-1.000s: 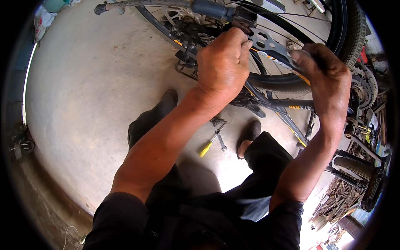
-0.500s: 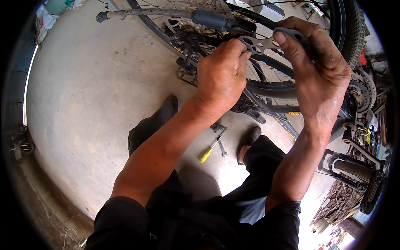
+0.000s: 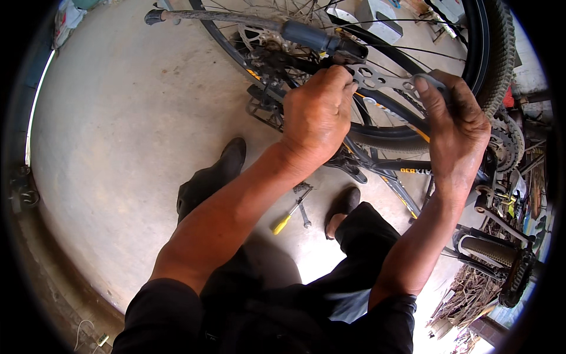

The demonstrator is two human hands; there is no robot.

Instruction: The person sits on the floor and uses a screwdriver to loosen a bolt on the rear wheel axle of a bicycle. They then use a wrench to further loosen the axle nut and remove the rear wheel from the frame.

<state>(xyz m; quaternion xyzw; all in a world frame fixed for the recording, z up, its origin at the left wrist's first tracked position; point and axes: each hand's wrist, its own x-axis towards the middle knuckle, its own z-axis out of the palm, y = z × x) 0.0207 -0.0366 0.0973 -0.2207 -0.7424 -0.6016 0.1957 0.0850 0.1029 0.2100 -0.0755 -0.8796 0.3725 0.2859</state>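
A flat grey multi-hole wrench [image 3: 386,81] spans the gap between my two hands. My right hand [image 3: 457,118] pinches its right end, thumb on top and fingers curled behind. My left hand [image 3: 318,112] is closed at the other end, right beside the lower end of a kickstand [image 3: 309,36]. What lies inside the left fingers is mostly hidden. The kickstand has a dark grey body and a dirty leg reaching left. Behind the hands is a black bicycle frame [image 3: 415,165] with orange markings, apparently upside down, and its wheel [image 3: 479,35].
A yellow-handled screwdriver [image 3: 281,225] and a small open-end wrench [image 3: 304,216] lie on the concrete floor [image 3: 118,147] between my feet. A chainring [image 3: 508,144] and pedal crank are at right, with a heap of sticks [image 3: 466,292] below. A pale block [image 3: 377,20] stands behind the wheel.
My right hand has swung slightly down, lowering the wrench's right end and showing more of the tool. The left hand stays at the kickstand end. The view has shifted slightly.
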